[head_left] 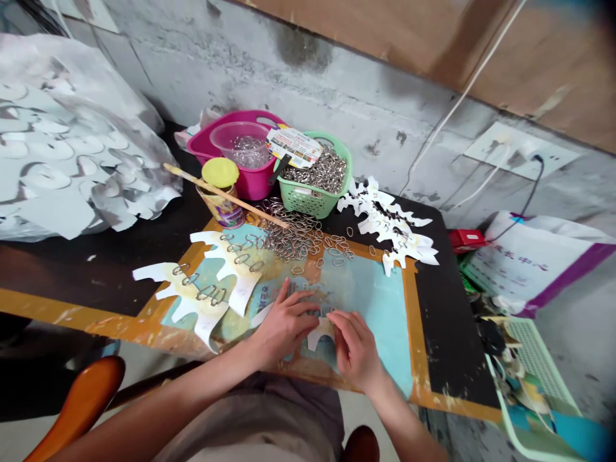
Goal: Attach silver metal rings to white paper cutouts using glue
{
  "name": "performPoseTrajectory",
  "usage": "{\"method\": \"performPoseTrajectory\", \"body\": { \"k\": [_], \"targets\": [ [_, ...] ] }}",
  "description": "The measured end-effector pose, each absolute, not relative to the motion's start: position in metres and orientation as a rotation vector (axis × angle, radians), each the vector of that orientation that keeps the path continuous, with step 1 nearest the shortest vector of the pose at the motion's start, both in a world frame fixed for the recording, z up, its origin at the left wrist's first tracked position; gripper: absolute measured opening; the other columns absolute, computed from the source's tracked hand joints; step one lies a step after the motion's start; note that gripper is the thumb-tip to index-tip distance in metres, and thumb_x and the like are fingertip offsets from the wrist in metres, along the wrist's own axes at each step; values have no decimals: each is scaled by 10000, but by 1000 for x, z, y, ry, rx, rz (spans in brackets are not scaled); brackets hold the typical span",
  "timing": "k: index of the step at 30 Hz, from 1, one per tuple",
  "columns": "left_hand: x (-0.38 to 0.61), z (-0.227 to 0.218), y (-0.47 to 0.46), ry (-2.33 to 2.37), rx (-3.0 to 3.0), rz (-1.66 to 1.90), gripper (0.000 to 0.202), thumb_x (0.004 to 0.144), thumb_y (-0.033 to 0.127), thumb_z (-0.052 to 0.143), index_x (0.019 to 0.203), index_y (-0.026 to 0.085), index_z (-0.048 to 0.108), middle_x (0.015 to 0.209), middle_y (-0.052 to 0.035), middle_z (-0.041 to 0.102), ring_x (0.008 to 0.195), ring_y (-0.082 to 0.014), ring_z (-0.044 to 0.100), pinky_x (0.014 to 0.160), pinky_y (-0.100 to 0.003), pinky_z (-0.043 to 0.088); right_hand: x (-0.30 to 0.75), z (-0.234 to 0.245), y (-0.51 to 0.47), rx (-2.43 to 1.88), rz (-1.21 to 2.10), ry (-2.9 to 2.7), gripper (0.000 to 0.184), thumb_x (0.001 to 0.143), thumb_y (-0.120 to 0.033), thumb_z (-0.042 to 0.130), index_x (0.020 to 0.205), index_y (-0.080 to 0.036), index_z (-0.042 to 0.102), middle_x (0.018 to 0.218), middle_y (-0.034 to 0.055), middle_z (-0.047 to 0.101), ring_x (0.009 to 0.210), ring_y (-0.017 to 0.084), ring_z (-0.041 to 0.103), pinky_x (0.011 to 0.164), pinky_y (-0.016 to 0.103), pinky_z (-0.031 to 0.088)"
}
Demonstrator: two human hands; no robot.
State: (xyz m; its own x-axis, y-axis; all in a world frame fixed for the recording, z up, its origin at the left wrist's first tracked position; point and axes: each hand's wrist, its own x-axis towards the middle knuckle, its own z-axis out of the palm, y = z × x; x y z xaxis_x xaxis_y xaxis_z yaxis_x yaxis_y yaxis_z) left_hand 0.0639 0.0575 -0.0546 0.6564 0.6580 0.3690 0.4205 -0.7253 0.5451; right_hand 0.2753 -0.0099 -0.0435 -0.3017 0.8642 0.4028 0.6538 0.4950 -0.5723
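With twelve o'clock towards the wall, a small white cut-out paper piece (321, 335) is laid at the dial's centre, between the hands, on a pale blue sheet (380, 308) bordered with brown tape. The left hand (291, 319) is held palm down with fingers loosely spread, its fingertips brought to the left edge of the piece; whether anything is gripped cannot be told. The right hand (355, 340) is half curled, fingers gathered at the right edge; a bit of metal is glimpsed at the fingertips, but a firm hold cannot be made out.

At ten o'clock, two toothed white paper strips (245, 282) are set out, silver metal rings lying across both. Towards twelve, a loose heap of oval silver metal rings (293, 237) is spread, and beyond it a mint-green plastic basket (308, 200) is filled with metal pieces. At eleven, a jar with a yellow lid (231, 215) is crossed by a long wooden-handled brush (250, 208); behind it, a clear bowl (245, 144) is nested in a magenta plastic basket (257, 183). At one o'clock, more ringed white cut-outs (394, 224) are piled.
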Motion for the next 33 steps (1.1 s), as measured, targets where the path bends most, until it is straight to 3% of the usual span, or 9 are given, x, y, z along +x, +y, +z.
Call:
{"method": "performPoseTrajectory", "body": {
  "k": [3, 7, 16, 20, 23, 26, 33],
  "targets": [
    [63, -52, 56, 836, 2517, 792, 160, 945, 185, 609, 885, 268, 733, 1143, 0, 751, 1271, -260, 560, 1232, -592, 36, 271, -44, -9, -1330, 391, -2015, 351, 969, -71, 444, 1280, -203, 539, 1077, 108, 659, 957, 257, 598, 831, 402, 519],
    [64, -48, 53, 858, 2568, 786, 175, 955, 185, 589, 884, 259, 731, 1159, -14, 741, 1240, -256, 568, 1227, -606, 82, 263, -40, -1, -1528, 429, -1978, 91, 958, -156, 555, 978, -194, 636, 930, 88, 613, 888, 259, 577, 776, 379, 505],
    [64, -51, 53, 895, 2504, 815, 152, 942, 201, 622, 837, 249, 720, 1074, 15, 766, 1206, -256, 577, 1229, -610, 58, 248, -46, -1, -1704, 441, -1833, 159, 896, -131, 566, 763, -212, 534, 814, 44, 557, 820, 235, 553, 720, 335, 458],
    [64, -50, 53, 910, 2475, 819, 129, 956, 231, 614, 954, 267, 738, 1060, 11, 773, 1189, -244, 588, 1233, -599, 41, 244, -47, -5, -1754, 361, -1812, 161, 891, -126, 553, 772, -220, 498, 822, 48, 546, 829, 250, 532, 727, 363, 457],
    [63, -49, 53, 884, 2527, 780, 145, 935, 211, 630, 964, 291, 748, 1078, 15, 766, 1179, -255, 584, 1228, -618, 29, 244, -44, -6, -1732, 321, -1836, 96, 896, -109, 539, 895, -204, 525, 900, 70, 576, 857, 263, 521, 748, 393, 466],
    [63, -49, 54, 881, 2553, 742, 155, 903, 180, 656, 938, 295, 755, 1077, 15, 762, 1191, -272, 573, 1223, -634, 17, 245, -45, -6, -1546, 306, -1924, 226, 922, -57, 481, 1092, -197, 529, 1015, 89, 632, 910, 261, 535, 797, 400, 495],
    [64, -50, 53, 891, 2559, 741, 166, 910, 179, 642, 960, 291, 753, 1081, 8, 766, 1195, -281, 578, 1222, -640, 31, 245, -50, -13, -1405, 263, -1899, 376, 871, -31, 476, 1203, -201, 524, 915, 83, 673, 836, 253, 599, 725, 365, 545]
  ]
}}
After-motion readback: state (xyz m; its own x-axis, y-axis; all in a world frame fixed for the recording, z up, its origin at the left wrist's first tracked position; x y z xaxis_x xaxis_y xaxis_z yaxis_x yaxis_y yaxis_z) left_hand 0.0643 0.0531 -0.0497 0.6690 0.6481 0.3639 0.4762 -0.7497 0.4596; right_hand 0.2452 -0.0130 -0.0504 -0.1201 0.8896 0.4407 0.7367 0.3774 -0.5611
